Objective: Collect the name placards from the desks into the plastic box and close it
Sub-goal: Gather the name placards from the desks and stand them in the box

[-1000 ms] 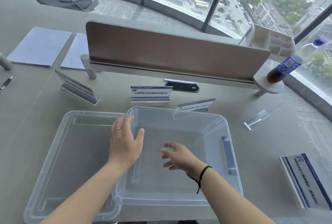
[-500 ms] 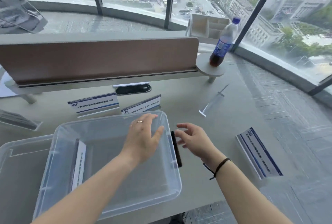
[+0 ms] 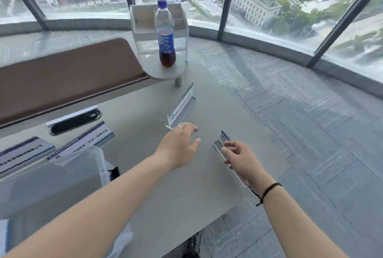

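Observation:
A name placard lies on the grey desk near its right edge, and my right hand is on top of it with thumb and fingers closed on its near-left edge. Most of that placard is hidden under the hand. My left hand hovers open, fingers apart, just in front of a second placard that stands tilted further back. Two more placards stand at the left, behind the clear plastic box. The box sits at the left edge of view, under my left forearm.
A cola bottle stands on a round shelf at the end of the brown desk divider, with a white organiser behind it. A black cable slot lies in the desk. The desk edge runs right of my right hand, with carpet beyond.
The view has swung right, so the box slid to the left edge. My right hand moved right onto the flat placard. My left hand left the box and reached toward the standing placard.

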